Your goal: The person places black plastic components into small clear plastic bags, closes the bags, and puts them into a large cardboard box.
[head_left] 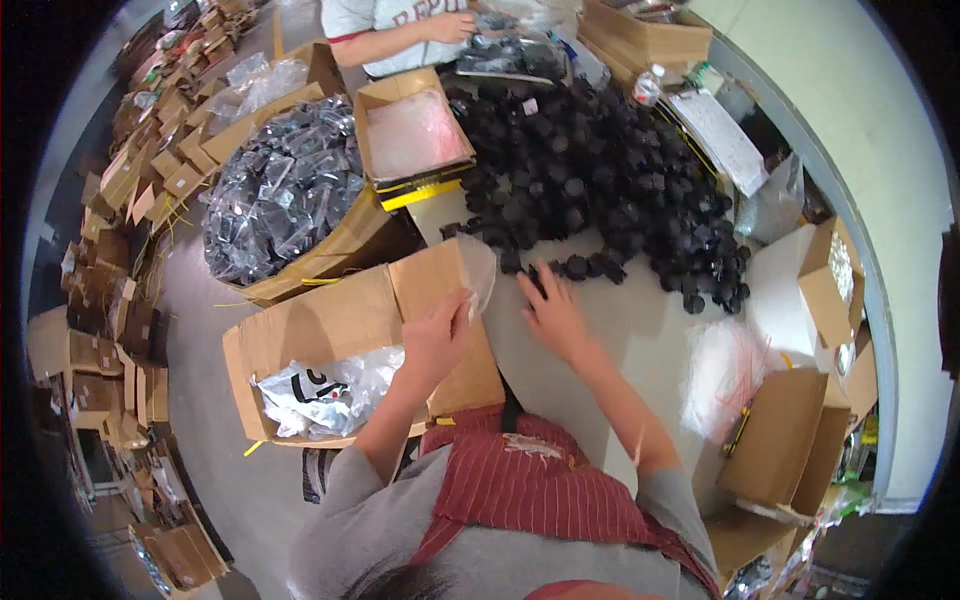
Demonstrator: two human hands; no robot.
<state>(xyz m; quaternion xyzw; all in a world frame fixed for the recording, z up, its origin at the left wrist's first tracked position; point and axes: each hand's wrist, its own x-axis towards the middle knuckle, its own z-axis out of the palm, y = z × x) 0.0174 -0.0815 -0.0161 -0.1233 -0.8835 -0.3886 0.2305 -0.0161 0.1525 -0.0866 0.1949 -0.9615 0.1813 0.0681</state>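
Observation:
My left hand (pixel 438 335) is closed, pinching a clear plastic bag (pixel 480 272) that stands up from its fingers. It is above the flaps of an open cardboard box (pixel 330 312) in front of me. Inside that box lie white and clear plastic bags (pixel 325 398). My right hand (pixel 556 315) reaches over the grey table (pixel 640 350), its fingers apart at the near edge of a large pile of small black round parts (pixel 590 185). A black part shows right by its fingertips; whether they touch it is hard to make out.
To the left stands a big carton (pixel 365 245) full of bagged dark parts (pixel 290 190). A smaller box (pixel 418 130) holds clear bags. Across the table a co-worker's hand (pixel 455 27) is near more black parts. Right: a bottle (pixel 648 85), a clipboard (pixel 718 140) and open cartons (pixel 775 435).

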